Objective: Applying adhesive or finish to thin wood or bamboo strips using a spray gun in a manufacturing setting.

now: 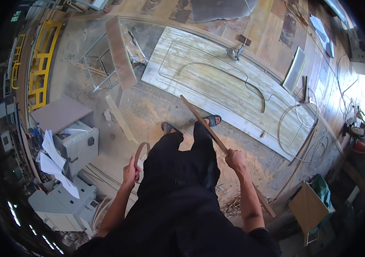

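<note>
My right hand [236, 159] is closed round a long, narrow brown wooden strip [204, 123]. The strip slants from above my right foot down past my right forearm. At my left side, my left hand [131, 171] grips a thin brown curved strip [141, 150], bent into an arch above the fingers. Its lower part is hidden by the hand and my dark clothing. Ahead of my feet lies a large pale, whitish panel [216, 85] with a curved strip [257, 90] resting on it.
Left stand a grey machine cabinet [79, 147] with loose white sheets [54, 167] and a yellow metal frame [41, 64]. A board [120, 53] leans on a metal stand [91, 73]. Wood scraps and sawdust [244, 171] cover the floor beside me. A brown box [309, 210] stands at lower right.
</note>
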The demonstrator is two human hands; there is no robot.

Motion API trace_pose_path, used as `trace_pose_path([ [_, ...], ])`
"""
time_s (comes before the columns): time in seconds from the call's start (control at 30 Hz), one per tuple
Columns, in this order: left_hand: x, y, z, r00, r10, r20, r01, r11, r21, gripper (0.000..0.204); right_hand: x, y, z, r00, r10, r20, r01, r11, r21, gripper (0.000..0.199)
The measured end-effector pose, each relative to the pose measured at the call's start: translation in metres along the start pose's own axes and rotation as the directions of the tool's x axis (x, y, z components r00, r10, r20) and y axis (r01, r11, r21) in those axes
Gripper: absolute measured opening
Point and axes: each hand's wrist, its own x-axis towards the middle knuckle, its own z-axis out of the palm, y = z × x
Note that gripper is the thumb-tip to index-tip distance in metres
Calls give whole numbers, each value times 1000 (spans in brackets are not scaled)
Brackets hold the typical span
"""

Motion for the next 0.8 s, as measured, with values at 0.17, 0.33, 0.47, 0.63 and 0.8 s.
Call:
trace_pose_path([
  [0.17, 49, -65, -65, 998, -5, 59, 13, 990, -142, 73, -12, -62, 1, 998, -33, -48, 30, 998, -59, 21],
  [0.33, 93, -118, -133, 991, -108, 74, 127, 924, -359, 66, -30, -137, 12, 998, -50, -29, 46, 994, -99, 21],
  [0.47, 127, -176, -177, 993, -87, 76, 114, 823, -557, 57, -35, -204, 23, 989, -147, -20, 142, 976, -164, 22],
  [0.63, 151, -231, -196, 989, -128, 77, 148, 761, -632, 43, -21, -275, 16, 961, -270, -66, 246, 938, -245, 23],
  [0.8, 156, -247, -198, 985, -173, 3, 137, 767, -627, 32, -2, -332, 10, 928, -367, -66, 338, 901, -271, 20],
])
